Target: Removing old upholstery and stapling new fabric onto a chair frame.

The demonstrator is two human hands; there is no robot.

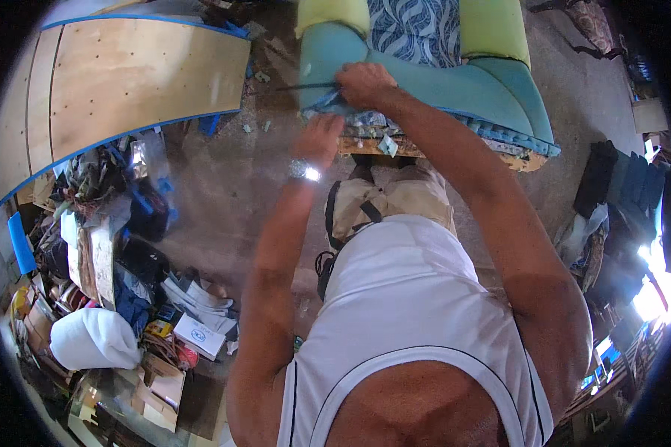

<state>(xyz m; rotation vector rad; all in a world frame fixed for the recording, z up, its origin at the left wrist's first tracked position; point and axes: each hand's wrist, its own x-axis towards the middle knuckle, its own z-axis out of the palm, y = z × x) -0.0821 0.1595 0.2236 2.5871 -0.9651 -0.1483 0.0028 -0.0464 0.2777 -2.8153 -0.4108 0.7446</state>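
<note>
Teal seat at twelve o'clock; you're apparently working its near edge. Right hand: fingers curled, seemingly round thin dark tool. Left hand, seven o'clock from right: fingers together, pinch unclear. Next calls for steadying edge.

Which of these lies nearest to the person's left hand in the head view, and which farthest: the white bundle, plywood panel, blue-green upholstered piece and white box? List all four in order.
From the left hand:
1. Blue-green upholstered piece: right by the fingers.
2. Plywood panel: upper left, blue-edged.
3. White box: lower left.
4. White bundle: farther left, past the box.
</note>
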